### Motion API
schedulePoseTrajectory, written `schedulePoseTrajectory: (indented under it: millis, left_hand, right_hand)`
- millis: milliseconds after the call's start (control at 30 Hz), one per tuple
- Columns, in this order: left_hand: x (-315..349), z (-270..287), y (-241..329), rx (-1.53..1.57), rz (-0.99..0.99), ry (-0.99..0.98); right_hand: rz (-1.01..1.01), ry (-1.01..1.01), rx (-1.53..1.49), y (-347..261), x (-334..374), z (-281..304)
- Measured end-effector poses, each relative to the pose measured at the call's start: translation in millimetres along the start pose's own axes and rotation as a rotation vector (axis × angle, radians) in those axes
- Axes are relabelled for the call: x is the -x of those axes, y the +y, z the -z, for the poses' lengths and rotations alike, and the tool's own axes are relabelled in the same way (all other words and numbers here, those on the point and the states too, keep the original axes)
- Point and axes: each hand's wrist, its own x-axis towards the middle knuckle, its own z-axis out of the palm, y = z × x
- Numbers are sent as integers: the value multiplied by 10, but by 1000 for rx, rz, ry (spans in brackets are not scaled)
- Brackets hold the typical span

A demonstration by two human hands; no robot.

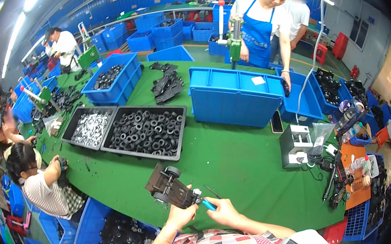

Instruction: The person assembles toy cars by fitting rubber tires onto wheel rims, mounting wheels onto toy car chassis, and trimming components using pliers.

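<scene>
A dark brown toy car chassis [171,189] with black wheels is tilted above the green table, gripped at its near end by my left hand [182,215]. Silvery metal parts [197,197] show at that end. My right hand [225,212] is closed around a blue-handled tool [209,205], whose tip points at those metal parts; whether it touches them I cannot tell. The fingers partly hide the tool, so its exact kind does not show. A thin dark rod [214,191] lies on the cloth just beyond the right hand.
Ahead sit a black tray of rubber rings [144,131] and a tray of small silvery parts [89,128]. A large blue bin [235,96], a phone [276,122] and a black-and-white device [295,145] stand farther right. Co-workers [40,186] work left and across the table [262,29].
</scene>
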Motion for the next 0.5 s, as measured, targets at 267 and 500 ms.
schedulePoseTrajectory:
  millis: [267,500]
  left_hand:
    - [-42,13,-107,145,22,-26]
    - [-9,75,38,270,34,-24]
  right_hand:
    - [-69,-171,-348,264,-123,-110]
    - [33,-255,-342,185,-117,-53]
